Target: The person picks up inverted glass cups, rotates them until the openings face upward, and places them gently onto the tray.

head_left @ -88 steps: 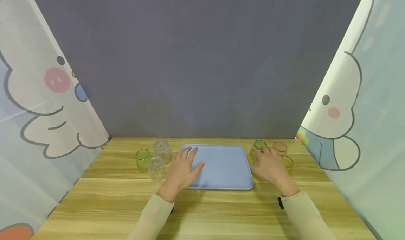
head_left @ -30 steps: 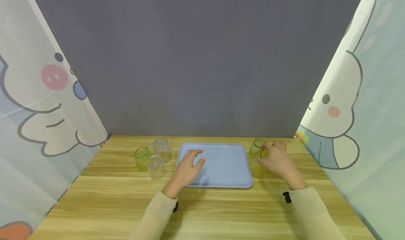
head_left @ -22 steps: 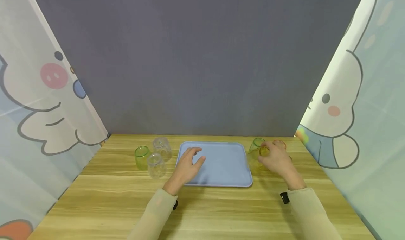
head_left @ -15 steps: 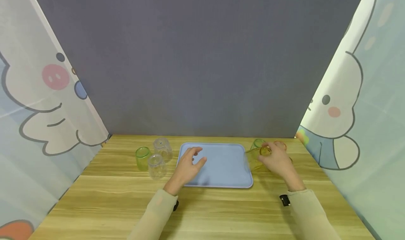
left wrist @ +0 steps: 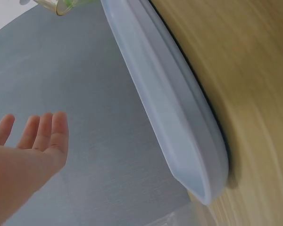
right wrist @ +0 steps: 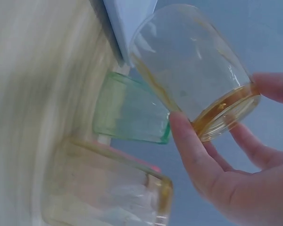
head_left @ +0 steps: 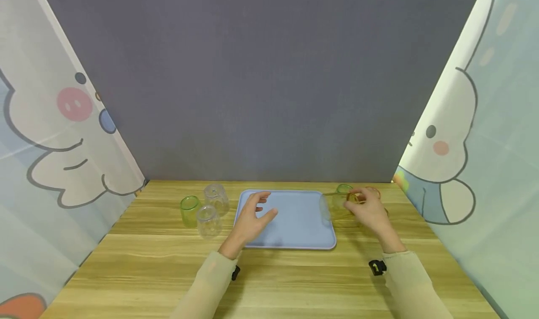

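My right hand pinches a pale amber drinking glass by its amber-ringed end, fingers and thumb around the ring. Tilted onto its side, the glass reaches left over the right edge of the light blue tray. Behind it stands a green glass, partly covered in the head view. An orange-rimmed glass and a yellow glass are near my right hand, mostly hidden by it in the head view. Above the tray's left part, my left hand holds nothing, its fingers loosely bent and thumb apart.
Left of the tray a green glass and two clear glasses, one in front and one farther back, stand close together. A grey panel rises behind the wooden table, with printed curtains on both sides.
My right hand has lifted the amber glass from among the right-hand glasses and tipped it sideways, its far end swinging left over the tray's edge. My left hand stays over the tray, thumb spread slightly more.
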### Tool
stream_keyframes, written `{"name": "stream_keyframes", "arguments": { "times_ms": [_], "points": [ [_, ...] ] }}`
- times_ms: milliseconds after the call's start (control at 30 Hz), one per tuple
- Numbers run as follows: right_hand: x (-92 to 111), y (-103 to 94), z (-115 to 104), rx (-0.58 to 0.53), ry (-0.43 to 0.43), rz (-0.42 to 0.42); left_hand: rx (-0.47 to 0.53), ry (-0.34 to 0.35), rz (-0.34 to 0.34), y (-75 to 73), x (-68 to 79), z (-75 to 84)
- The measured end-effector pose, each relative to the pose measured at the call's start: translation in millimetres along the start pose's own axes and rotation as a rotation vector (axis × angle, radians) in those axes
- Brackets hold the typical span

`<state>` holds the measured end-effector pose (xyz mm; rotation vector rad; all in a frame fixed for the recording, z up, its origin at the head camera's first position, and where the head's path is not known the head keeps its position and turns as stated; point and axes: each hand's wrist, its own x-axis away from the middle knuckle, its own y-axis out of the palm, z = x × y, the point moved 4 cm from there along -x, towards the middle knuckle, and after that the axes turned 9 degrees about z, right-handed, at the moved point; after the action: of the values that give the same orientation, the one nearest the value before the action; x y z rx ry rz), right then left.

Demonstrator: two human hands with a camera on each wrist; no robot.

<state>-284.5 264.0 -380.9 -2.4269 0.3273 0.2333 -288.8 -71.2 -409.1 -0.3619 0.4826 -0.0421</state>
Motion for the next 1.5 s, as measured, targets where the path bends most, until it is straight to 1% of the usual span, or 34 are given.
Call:
{"name": "stream_keyframes", "arguments": {
  "times_ms": [133,267,367,567,667,833,967,1200,1300,1500],
  "points": [
    [0.2,4.9,3.0,-0.093,0.053,0.001,0.022,-0.006,-0.005,0.3,-0.5,0.2],
    [2.1,13.2,4.3,-0.177,0.128,-0.025,0.034,-0.025,-0.016,0.4,-0.6,0.5],
    [2.9,19.0,3.9,-0.225,0.162,-0.033,0.044,-0.036,-0.024,0.6,-0.5,0.1],
    [3.8,26.9,4.1,-0.37,0.185,-0.031,0.075,-0.05,-0.028,0.5,0.3,-1.0],
    [5.2,31.0,6.9,-0.443,0.2,-0.045,0.082,-0.051,-0.014,-0.3,0.8,-2.9],
    [10.1,39.8,12.8,-0.555,0.25,-0.08,0.087,-0.044,-0.003,-1.0,2.6,-5.7],
    [12.9,44.5,14.2,-0.607,0.256,-0.098,0.096,-0.039,-0.003,-1.1,2.6,-5.2],
    [14.5,48.3,11.7,-0.681,0.235,-0.111,0.111,-0.047,-0.005,-1.8,3.1,-3.1],
    [16.6,50.1,8.0,-0.714,0.232,-0.119,0.121,-0.055,-0.01,-2.1,4.5,-1.6],
    [21.0,53.2,-3.5,-0.763,0.219,-0.14,0.145,-0.049,-0.024,-2.2,5.5,0.3]
  ]
}}
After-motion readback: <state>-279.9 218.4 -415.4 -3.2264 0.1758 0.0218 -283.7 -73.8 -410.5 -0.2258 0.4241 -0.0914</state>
